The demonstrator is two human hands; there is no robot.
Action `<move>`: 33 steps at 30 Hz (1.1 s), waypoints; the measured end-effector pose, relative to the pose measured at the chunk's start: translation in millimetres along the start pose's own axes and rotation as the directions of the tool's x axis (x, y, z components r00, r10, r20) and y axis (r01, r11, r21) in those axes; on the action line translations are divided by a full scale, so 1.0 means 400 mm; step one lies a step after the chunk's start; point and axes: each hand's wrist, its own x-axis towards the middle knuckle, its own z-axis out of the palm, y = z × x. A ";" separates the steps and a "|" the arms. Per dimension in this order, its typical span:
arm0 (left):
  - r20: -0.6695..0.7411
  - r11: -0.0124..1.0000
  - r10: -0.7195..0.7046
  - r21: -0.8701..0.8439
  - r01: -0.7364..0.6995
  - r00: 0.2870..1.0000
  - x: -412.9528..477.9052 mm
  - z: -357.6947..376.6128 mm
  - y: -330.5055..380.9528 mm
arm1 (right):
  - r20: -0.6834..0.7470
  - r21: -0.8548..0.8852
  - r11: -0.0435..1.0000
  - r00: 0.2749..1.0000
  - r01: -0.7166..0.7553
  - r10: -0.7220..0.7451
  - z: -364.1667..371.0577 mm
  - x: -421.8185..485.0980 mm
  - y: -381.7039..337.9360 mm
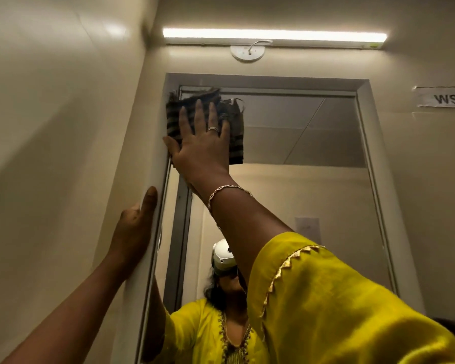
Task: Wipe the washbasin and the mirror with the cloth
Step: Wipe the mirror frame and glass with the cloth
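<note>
Take the mirror (pixel 300 206) as your reference. Your right hand (pixel 202 148) lies flat on the cloth (pixel 237 143) and presses it against the mirror's upper left corner, where the cloth's top edge overlaps the frame (pixel 273 81). Your left hand (pixel 134 227) rests against the wall edge (pixel 153 166) just left of the mirror, lower than the cloth. The tube light (pixel 273 36) runs along the wall above the mirror. A round cover plate (pixel 247 52) sits between the light and the mirror's top edge, just below the light. A paper label (pixel 444 98) is on the wall right of the mirror, near its top.
</note>
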 end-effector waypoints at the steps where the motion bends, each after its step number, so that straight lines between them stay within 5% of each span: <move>1: -0.003 1.000 -0.001 -0.001 0.001 1.000 -0.001 0.001 0.003 | 0.007 0.006 1.000 1.000 0.026 -0.026 0.003 0.000 -0.006; 7: 0.002 1.000 0.018 0.007 -0.018 1.000 -0.003 0.000 0.003 | 0.020 -0.035 0.989 0.990 0.142 -0.142 -0.010 0.023 0.024; 16: 0.014 1.000 0.012 0.020 -0.012 1.000 -0.007 -0.002 0.012 | 0.000 -0.025 0.991 0.992 0.129 -0.129 -0.021 0.014 0.071; 33: 0.020 1.000 0.003 0.030 -0.003 1.000 -0.015 -0.001 0.024 | -0.079 -0.110 0.979 0.983 -0.171 0.163 -0.115 -0.085 0.446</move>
